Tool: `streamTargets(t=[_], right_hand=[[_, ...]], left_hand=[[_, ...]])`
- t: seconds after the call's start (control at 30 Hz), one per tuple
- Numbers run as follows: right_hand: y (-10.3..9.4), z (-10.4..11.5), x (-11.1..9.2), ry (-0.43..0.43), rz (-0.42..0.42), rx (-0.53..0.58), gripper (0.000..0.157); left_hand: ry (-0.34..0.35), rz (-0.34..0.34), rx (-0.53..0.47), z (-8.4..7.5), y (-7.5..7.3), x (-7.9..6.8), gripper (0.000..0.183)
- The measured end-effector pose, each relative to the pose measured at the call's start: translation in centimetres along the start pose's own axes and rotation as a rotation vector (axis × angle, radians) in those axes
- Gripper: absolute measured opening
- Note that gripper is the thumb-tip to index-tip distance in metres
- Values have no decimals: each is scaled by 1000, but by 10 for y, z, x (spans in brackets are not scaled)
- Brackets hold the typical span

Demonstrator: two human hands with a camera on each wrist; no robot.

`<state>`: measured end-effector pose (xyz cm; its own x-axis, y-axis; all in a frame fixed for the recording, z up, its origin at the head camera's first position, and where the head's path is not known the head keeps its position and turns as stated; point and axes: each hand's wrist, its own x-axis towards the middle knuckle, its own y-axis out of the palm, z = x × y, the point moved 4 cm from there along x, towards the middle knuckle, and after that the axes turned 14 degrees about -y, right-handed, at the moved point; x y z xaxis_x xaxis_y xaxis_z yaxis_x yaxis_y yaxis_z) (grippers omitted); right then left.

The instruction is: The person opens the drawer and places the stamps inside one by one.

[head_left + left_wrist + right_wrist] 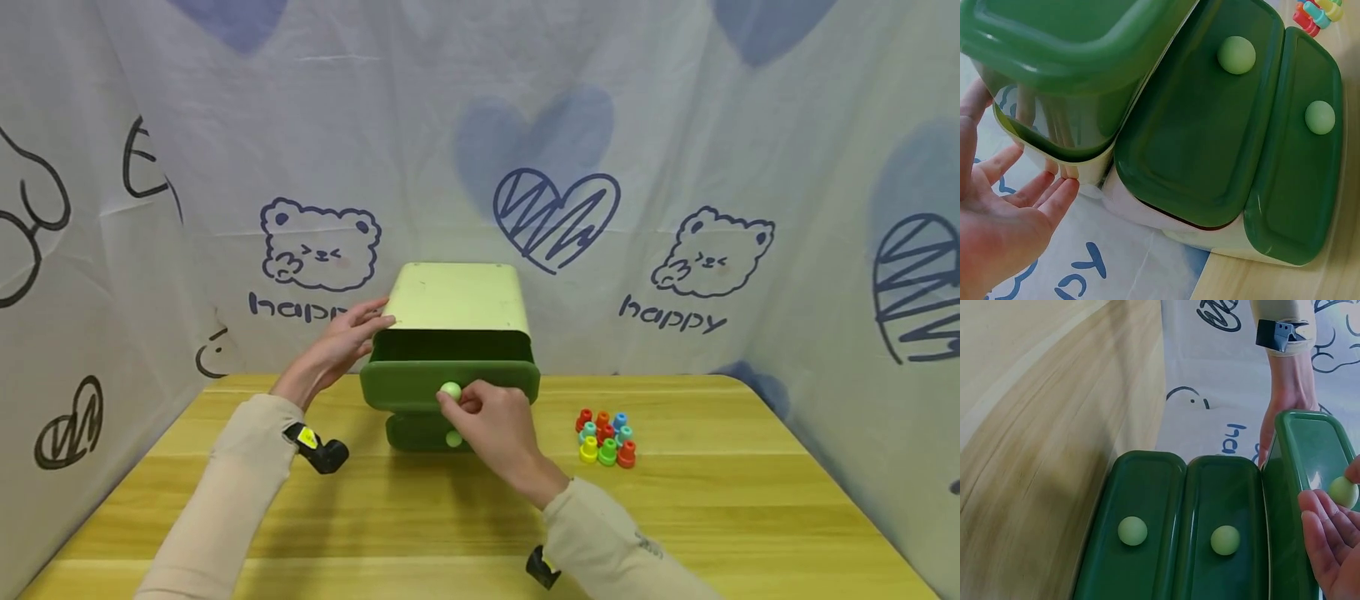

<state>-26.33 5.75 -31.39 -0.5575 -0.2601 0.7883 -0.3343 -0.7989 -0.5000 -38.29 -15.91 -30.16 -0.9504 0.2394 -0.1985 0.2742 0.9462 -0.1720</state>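
Note:
A small drawer cabinet (pixel 459 296) with a pale yellow-green shell and green drawers stands at the middle back. Its top drawer (pixel 405 385) is pulled partway out, leaving a dark gap under the shell's top edge. My right hand (pixel 498 425) pinches that drawer's round light-green knob (pixel 1343 492) between thumb and fingers. Against the cabinet's left side rests my left hand (pixel 337 346), its fingers extended along the shell. Lower down, the middle drawer (pixel 1191 137) and the bottom drawer (pixel 1297 175) are pushed in, each with a round knob. The top drawer's contents are hidden.
Several small colourful pegs (pixel 606 435) stand grouped on the wooden table (pixel 712 500), right of the cabinet. Behind and at both sides hangs a white cloth (pixel 435 167) printed with hearts and bears.

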Motion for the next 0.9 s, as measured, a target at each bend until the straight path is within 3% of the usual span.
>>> streamTargets(t=[0.63,0.9], right_hand=[[-6,11,-12,-6,-39,82,21],[-6,18,-20,53,-6,152,20]], left_hand=[[1,-8,-2,-2,3,2,69],[-8,-21,-4,1,2,1,67]])
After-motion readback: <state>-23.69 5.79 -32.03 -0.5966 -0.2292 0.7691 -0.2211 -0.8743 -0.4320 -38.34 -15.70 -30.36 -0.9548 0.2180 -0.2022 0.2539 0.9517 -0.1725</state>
